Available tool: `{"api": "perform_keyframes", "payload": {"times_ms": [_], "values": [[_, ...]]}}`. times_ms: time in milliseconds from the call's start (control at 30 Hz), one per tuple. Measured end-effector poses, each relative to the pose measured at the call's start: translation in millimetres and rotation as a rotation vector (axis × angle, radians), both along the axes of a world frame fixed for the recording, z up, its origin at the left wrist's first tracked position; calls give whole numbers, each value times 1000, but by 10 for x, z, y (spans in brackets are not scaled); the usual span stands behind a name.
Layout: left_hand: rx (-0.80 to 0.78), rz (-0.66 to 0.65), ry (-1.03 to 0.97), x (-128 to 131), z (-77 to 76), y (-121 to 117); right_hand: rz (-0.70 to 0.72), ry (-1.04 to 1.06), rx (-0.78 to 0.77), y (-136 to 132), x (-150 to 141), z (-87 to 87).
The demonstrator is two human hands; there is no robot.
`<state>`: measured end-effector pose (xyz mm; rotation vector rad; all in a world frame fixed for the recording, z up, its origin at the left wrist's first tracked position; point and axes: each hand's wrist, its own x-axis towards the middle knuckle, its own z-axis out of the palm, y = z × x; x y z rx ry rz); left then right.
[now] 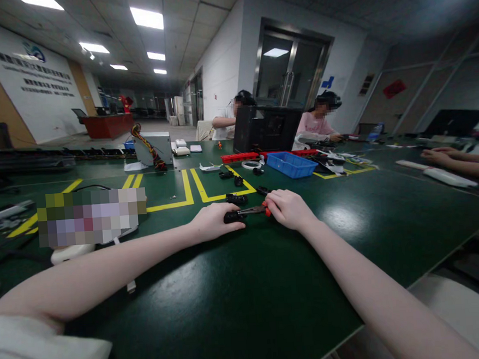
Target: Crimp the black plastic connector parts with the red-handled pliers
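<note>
Pliers (253, 211) with red handles lie between our two hands near the middle of the green bench (240, 310), well in from the near edge. We count one such tool; its dark metal nose points toward our left hand (213, 222) and its red handle ends sit at our right hand (288, 209). The left hand is curled round one small black part (232, 217), its grip closed on that piece where the tool's nose meets it. The right hand is folded over the red handles, its grip closed on them; the fingers hide most of the handles, so we cannot tell how far the tool itself is spread.

Just beyond the hands lies another black part (236, 199), and we count about three more small black pieces (238, 180) farther back, inside the yellow floor-tape lines marked on the bench. One blue bin (291, 164) stands toward the far side, with one red tray (239, 157) just left of it and a black case (266, 127) behind them. One grey box with coloured wires (153, 148) sits at the far left.

Two people sit at the far edge of the bench, and one further pair of forearms (463, 161) rests along the right edge.
</note>
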<state>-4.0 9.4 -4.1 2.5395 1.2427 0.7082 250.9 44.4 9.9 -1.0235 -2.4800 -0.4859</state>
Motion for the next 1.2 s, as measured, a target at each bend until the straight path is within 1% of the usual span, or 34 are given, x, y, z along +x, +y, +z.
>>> {"api": "perform_keyframes", "payload": {"times_ms": [100,233,400,567,667,733,900,1000,1200], "values": [[3,48,69,8,49,-40,7,-12,9,-13,-11,10],[-2,73,127,27,87,-84,11,-19,13,-22,-18,15],[-21,53,155,34,96,-90,14,-23,12,-29,-22,19],[-61,4,126,10,97,-68,22,-17,11,-28,-19,12],[-57,-17,90,2,84,-53,24,-13,0,-19,-16,2],[-42,-15,70,4,71,-47,25,-9,-12,-13,-15,-2],[-22,37,61,18,51,-60,34,26,-37,-12,-20,4],[-23,23,53,16,52,-62,42,24,-57,-17,-24,13],[-118,-32,-29,-5,63,-10,31,21,-68,-21,-31,19]]}}
